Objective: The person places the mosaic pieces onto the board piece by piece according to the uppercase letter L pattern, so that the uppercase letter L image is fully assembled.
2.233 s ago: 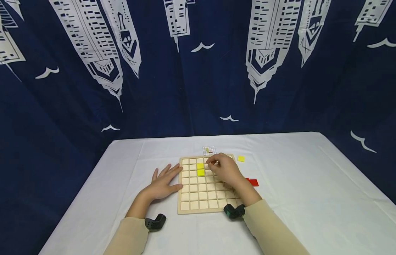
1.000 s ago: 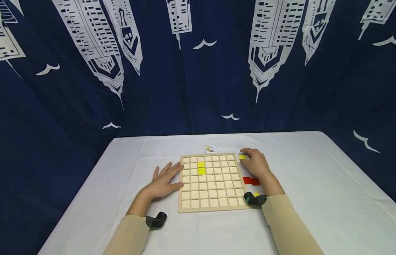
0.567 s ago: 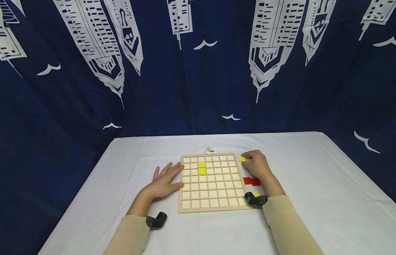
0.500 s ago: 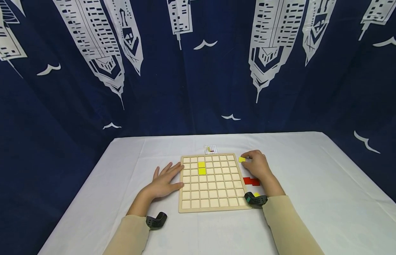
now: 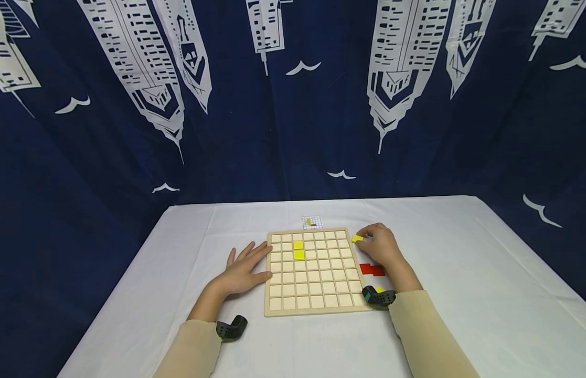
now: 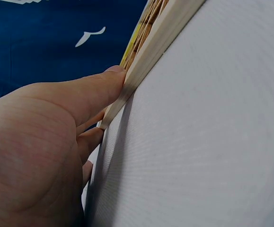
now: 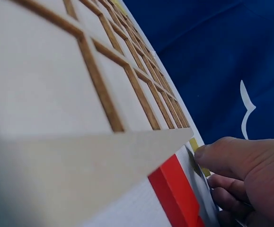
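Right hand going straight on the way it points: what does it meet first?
Probably the right edge of the wooden board, just beyond the yellow tile pinched in the right hand. Height is hard to judge, so it might pass over.

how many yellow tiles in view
4: upper tile and lower tile on the board, third tile in the right hand, fourth tile partly behind the right wrist camera; others may be hidden.

Place: staged tabletop recording spot, by its look; home, lab or office cannot be told | Behind: navy fabric (image 5: pixel 274 126) hanging across the full width, printed with white upside-down towers (image 5: pixel 153 100) and small birds (image 5: pixel 342 175) | Below: broad table (image 5: pixel 462 262), draped in white, lightly creased | Worn at the wrists: two black cameras (image 5: pixel 232 329)
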{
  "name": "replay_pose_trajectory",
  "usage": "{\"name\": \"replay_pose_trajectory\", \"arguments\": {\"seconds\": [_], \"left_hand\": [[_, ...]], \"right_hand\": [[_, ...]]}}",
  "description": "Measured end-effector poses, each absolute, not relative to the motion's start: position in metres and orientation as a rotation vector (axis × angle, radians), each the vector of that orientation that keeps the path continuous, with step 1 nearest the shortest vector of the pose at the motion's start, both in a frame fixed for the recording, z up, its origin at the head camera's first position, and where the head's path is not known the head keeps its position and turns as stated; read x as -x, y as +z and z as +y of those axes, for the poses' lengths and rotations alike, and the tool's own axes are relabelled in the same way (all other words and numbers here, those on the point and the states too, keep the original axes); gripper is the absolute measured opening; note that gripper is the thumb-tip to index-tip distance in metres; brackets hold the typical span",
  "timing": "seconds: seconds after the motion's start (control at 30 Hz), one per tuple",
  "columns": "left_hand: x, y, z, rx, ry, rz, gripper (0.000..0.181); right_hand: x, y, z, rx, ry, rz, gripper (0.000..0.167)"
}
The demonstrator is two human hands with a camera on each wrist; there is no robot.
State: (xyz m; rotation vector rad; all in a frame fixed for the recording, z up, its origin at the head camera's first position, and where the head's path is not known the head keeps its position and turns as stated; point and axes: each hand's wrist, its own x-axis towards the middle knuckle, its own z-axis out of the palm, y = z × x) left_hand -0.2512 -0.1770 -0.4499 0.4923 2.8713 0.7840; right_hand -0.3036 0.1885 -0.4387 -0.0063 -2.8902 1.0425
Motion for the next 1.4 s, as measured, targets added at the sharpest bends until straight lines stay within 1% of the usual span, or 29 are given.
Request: {"name": "replay_pose_trajectory", "arguments": {"seconds": [0.3, 0.7, 1.17, 1.4], "left_hand": [[0.250, -0.450, -0.177, -0.501, 0.790, 2.869, 0.068], [0.250, -0.449, -0.176, -0.497, 0.798, 2.864, 0.068], [0.250, -0.449, -0.177, -0.502, 0.801, 2.864, 0.068], [0.250, -0.449, -0.177, -0.501, 0.800, 2.867, 0.068]], "right_hand": [[0.297, -0.433, 0.188, 0.010, 1.061, -2.907, 0.029], [0.293, -0.423, 0.176, -0.253, 1.130, -2.848, 0.024], [0.280, -0.410, 0.141, -0.465, 1.159, -2.810, 0.023], [0.274, -0.409, 0.125, -0.602, 1.162, -2.784, 0.021]]}}
